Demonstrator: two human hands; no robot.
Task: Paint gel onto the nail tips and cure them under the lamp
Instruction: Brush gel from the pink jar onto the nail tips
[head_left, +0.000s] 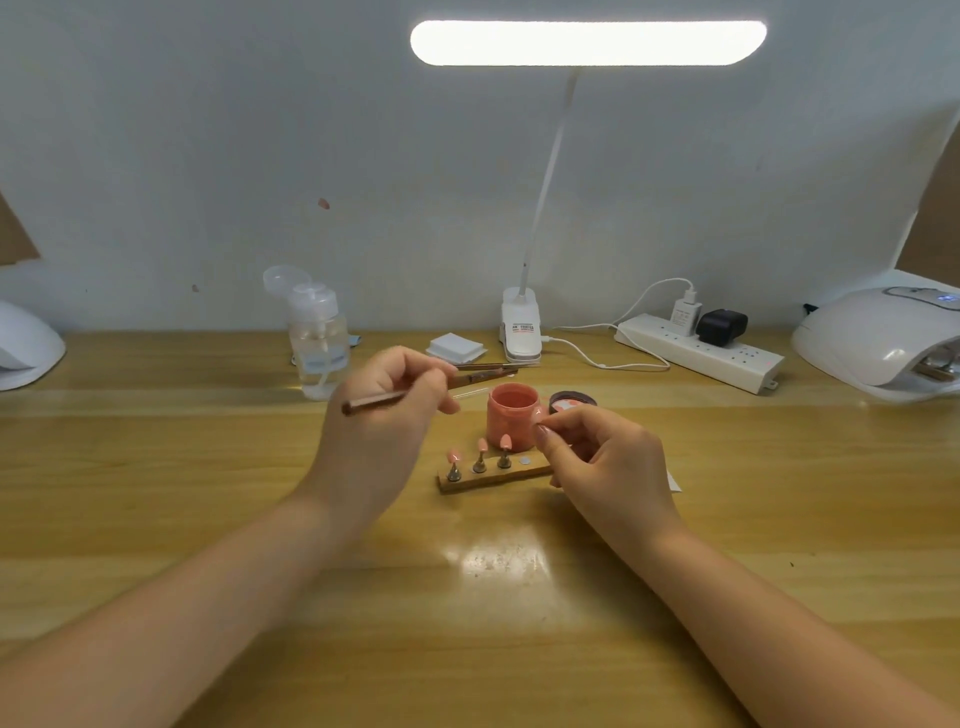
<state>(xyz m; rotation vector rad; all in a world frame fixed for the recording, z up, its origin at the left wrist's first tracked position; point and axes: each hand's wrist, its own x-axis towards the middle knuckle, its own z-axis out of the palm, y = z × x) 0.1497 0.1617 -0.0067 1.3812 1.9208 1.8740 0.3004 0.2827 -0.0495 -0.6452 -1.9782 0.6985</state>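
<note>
Left hand (384, 415) grips brush (374, 404); right hand (597, 457) pinches nail tip (540, 415) at 3 o'clock of gel jar (511, 422); holder (493, 475) on bench (208, 467).

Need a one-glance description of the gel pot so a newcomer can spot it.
Start at the clip lamp's white base at the back of the wooden desk and come toward the person. The gel pot stands just behind the wooden nail stand, open and coral pink, unlike the clear pump bottle.
</note>
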